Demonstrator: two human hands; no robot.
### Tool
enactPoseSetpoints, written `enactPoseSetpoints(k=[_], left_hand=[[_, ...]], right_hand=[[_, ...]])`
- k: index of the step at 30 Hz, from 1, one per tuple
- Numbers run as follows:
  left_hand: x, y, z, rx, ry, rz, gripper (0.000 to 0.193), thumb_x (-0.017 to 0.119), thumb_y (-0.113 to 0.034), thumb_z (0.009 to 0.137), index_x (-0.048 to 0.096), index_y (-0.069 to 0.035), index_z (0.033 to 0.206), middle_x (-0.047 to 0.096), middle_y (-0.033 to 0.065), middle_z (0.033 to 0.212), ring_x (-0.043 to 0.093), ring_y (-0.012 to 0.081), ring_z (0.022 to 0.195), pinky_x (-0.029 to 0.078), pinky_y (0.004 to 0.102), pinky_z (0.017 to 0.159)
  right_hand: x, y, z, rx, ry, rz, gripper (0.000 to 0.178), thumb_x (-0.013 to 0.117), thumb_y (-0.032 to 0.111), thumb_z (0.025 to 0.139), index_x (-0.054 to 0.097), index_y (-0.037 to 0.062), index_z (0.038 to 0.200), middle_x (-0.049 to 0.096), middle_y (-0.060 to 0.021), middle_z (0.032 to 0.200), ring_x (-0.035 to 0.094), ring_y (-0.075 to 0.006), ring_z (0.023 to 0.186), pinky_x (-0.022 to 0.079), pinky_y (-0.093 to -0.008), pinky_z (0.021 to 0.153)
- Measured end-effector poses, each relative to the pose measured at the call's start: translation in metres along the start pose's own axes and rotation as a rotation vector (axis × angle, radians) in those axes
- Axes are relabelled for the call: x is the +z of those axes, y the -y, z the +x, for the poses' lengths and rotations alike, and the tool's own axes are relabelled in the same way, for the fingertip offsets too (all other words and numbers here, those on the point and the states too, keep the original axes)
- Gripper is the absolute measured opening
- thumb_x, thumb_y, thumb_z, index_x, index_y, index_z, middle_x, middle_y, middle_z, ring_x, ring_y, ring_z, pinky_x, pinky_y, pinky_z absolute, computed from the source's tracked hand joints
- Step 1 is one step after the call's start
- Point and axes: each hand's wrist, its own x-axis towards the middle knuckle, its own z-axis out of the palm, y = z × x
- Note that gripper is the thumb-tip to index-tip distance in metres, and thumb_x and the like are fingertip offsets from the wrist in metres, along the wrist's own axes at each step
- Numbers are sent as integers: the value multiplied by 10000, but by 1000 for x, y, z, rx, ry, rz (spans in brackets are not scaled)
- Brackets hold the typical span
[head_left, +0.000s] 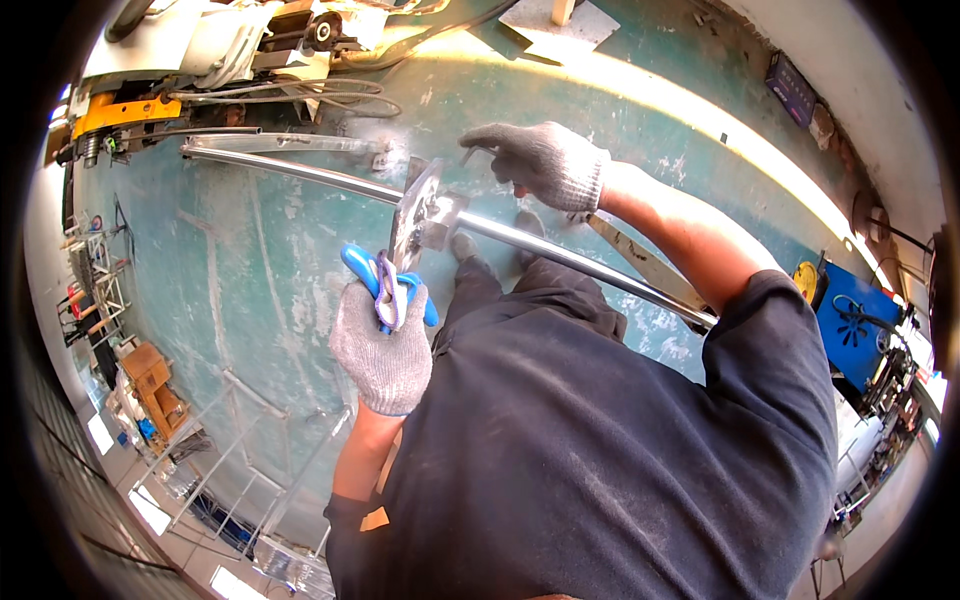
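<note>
My left hand (385,350), in a grey knit glove, is closed round a blue-handled tool (362,265) with a purple-edged loop; its working end is hidden. Just beyond it, a flat grey metal plate (418,205) stands across a long shiny metal bar (560,255). A small block-like metal piece (440,225) sits where the plate and bar meet. Over the far side of the bar, my gloved right hand (545,165) is raised, apart from it. Its index finger reaches left and the others curl in; a thin dark bent piece shows at the fingertips, too small to name.
Machinery with a yellow part (125,115) and cables stands far left. A long pale beam (645,260) lies under the bar at right. Wire-like metal frames (235,430) stand lower left, near brown boxes (150,375). A blue panel (850,325) is at right.
</note>
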Motion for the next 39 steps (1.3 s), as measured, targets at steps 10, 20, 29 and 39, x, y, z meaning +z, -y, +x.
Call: enactPoseSetpoints(k=[10,20,29,39], left_hand=[[-2,-6,-1,-18,7,19,247,889,-53,883,673,-28,1000,687,104,787,725,236,699,571,391,707],[0,-7,0,-2,2,6,249,892,-38,874,681,-31,1007,696,87,788,730,225,703,574,383,713],[3,-9,3,-19,-4,-34,230,883,-54,891,683,-39,1001,688,90,783,707,240,687,561,395,702],[2,-14,8,57,-36,56,197,861,-61,905,675,-48,968,667,94,781,697,289,729,545,432,717]], right_hand=[[16,3,11,-68,-67,41,196,753,164,1024,797,72,1192,816,-131,1045,792,-239,919,630,-383,885],[13,-3,22,-225,-13,-31,172,813,141,954,814,86,1116,802,-131,997,782,-314,914,622,-416,864],[7,-9,36,-493,29,-211,142,822,111,922,811,111,1063,779,-108,956,771,-337,900,618,-437,817],[20,-12,27,-214,55,71,171,813,105,951,813,111,1122,812,-116,987,791,-318,935,625,-412,840]])
